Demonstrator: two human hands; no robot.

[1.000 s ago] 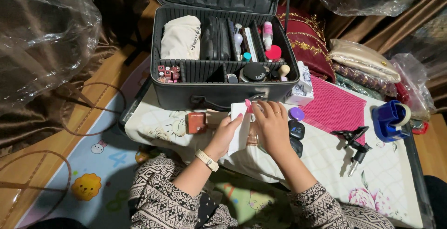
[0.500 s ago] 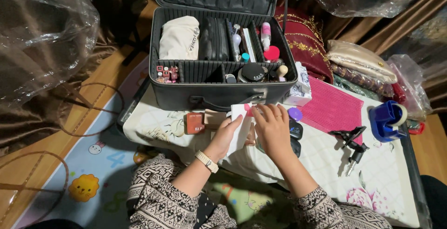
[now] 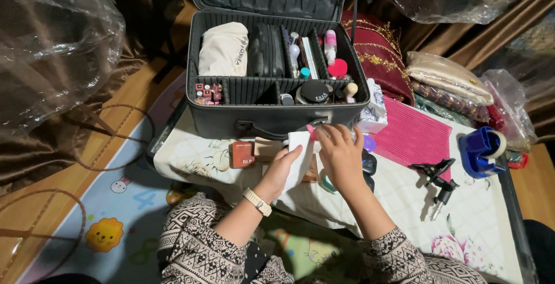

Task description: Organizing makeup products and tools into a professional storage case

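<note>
just in front of the open black makeup case [image 3: 272, 119]: left hand [image 3: 281, 168] gripping a white tissue [image 3: 299, 157], right hand [image 3: 341, 154] pinching a small pink-tipped item [image 3: 310, 129] at its top. best kept low over the tissue, grip light and steady.

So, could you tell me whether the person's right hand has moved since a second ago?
Yes, slightly. The right hand has edged up towards the black ribbed makeup case, and now partly covers the small purple round lid beside it.
</note>
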